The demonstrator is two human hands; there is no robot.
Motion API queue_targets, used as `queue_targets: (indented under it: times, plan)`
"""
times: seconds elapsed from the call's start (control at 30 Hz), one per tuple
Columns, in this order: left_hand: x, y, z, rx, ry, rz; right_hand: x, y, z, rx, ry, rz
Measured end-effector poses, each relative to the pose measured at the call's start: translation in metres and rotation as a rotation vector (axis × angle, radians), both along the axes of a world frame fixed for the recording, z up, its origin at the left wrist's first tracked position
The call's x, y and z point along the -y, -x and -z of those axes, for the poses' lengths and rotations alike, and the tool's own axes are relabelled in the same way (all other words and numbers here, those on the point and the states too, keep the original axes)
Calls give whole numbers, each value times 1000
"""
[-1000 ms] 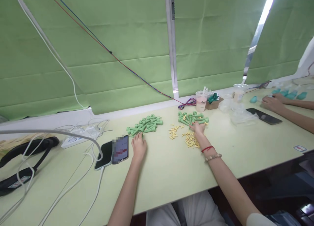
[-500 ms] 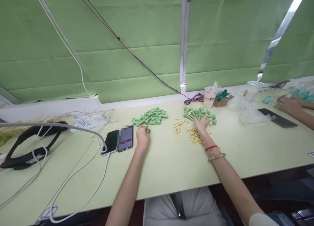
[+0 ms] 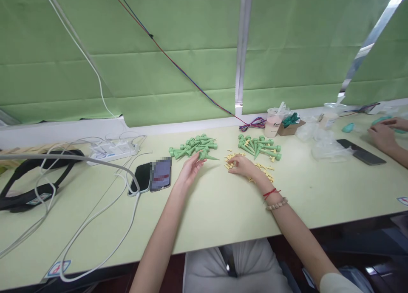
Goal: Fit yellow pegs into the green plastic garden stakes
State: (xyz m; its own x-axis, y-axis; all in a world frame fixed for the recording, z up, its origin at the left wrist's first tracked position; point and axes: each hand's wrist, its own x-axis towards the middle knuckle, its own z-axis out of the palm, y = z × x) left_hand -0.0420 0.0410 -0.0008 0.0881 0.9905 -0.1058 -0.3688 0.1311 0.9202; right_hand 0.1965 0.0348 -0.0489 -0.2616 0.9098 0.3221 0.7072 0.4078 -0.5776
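Between the fingertips of my left hand [image 3: 188,170] is a green plastic watering spike [image 3: 207,156], its tapered tip pointing right. Just behind that hand lies a pile of similar green spikes [image 3: 193,145]. My right hand [image 3: 244,164] reaches down into small yellow plastic pieces [image 3: 266,170], fingers bent together at the pile's left part. Whatever is between those fingertips is hidden. Behind the right hand is a second group of green spikes [image 3: 259,145], some with yellow pieces attached near their heads.
Two phones [image 3: 161,174] lie left of my left hand, by white cables [image 3: 135,212], a power strip [image 3: 114,150] and a black headband [image 3: 41,195]. At the back right stand a drink cup [image 3: 273,124], a cardboard box [image 3: 290,129] and plastic bags [image 3: 328,146]. Another person's hand [image 3: 382,136] is far right.
My left hand has lifted slightly and now shows a green spike in its fingers. The right hand has moved left and nearer, from the right-hand green spikes to the yellow pieces.
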Motion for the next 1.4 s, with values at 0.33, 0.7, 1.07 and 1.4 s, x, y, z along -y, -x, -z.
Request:
queue_targets:
  times: [0.33,0.7,1.07,1.4]
  plan:
    - [3,-4,-9,384,193,50,3,11,1,126,-74,30]
    - [5,-7,4,431,273,118,5,15,2,101,-69,74]
    - [0,-6,26,365,180,75,8,36,2,-317,-92,61]
    - [-1,-8,35,255,171,83,24,61,-11,-594,-140,49]
